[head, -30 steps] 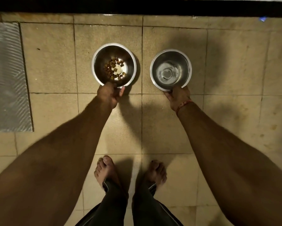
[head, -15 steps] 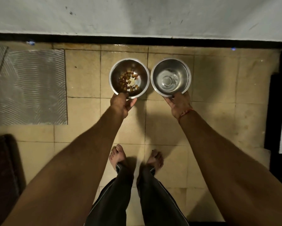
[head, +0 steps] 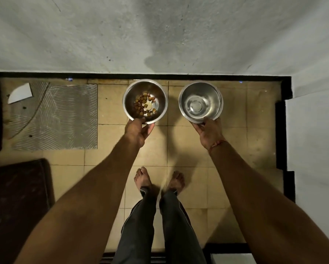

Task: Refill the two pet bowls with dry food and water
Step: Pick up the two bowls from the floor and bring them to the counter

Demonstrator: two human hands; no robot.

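Two round steel pet bowls are held out in front of me above a tiled floor. The food bowl [head: 145,101] on the left has several brown kibble pieces in its bottom. My left hand [head: 139,131] grips its near rim. The water bowl [head: 200,102] on the right holds clear water, and my right hand [head: 209,131] grips its near rim, with a red thread on that wrist.
A grey-white wall [head: 159,35] with a black skirting stands just beyond the bowls. A grey ridged mat [head: 55,117] lies on the floor at left, a dark mat [head: 17,197] at lower left. My bare feet [head: 158,181] stand below the bowls. A white wall [head: 315,140] stands at right.
The view has pulled back and up from the floor, so more wall shows. Both bowls stay in my hands and have spread further apart.
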